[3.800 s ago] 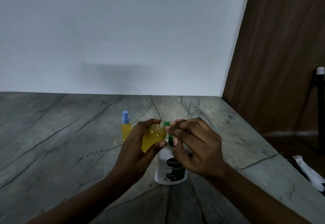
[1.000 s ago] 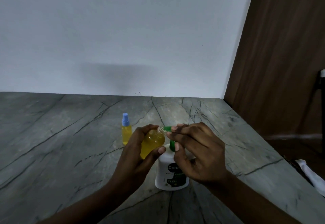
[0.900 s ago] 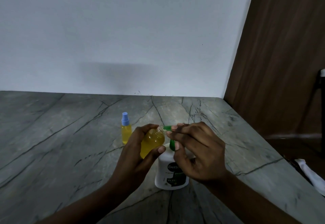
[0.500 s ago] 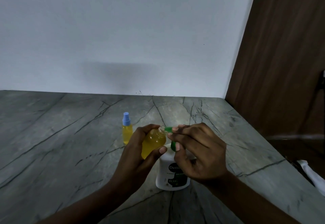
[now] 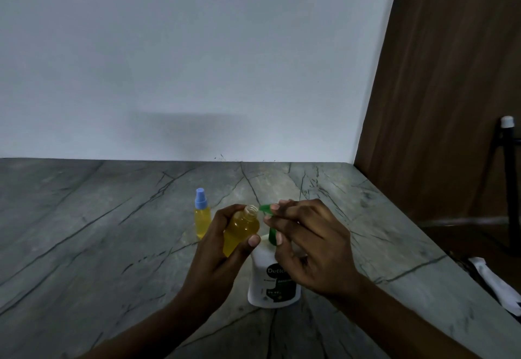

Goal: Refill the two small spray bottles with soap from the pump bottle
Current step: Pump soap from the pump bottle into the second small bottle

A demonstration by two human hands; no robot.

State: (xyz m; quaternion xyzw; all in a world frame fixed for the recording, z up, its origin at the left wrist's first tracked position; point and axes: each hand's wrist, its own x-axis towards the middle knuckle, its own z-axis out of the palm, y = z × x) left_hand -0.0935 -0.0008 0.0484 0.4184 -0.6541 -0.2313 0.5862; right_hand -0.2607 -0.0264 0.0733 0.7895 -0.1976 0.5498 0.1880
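Capped spray bottle [image 5: 202, 217], blue top, stands upright on worktop [image 5: 84, 231], long axis vertical, just L of the hands. Left hand [image 5: 222, 248]: fingers wrapped round open spray bottle [image 5: 241, 229], held off the surface, tilted, neck pointing up and R, mouth just beside green spout [image 5: 265, 207]. Pump bottle [image 5: 275, 279] upright below, label toward near edge. Right hand [image 5: 310, 246]: fingers over pump head, thumb curled under at green collar, gripping it.

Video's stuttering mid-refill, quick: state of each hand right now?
Left hand: closed, grip round the uncapped spray bottle.
Right hand: closed on the pump head, fingers on top, thumb beneath.
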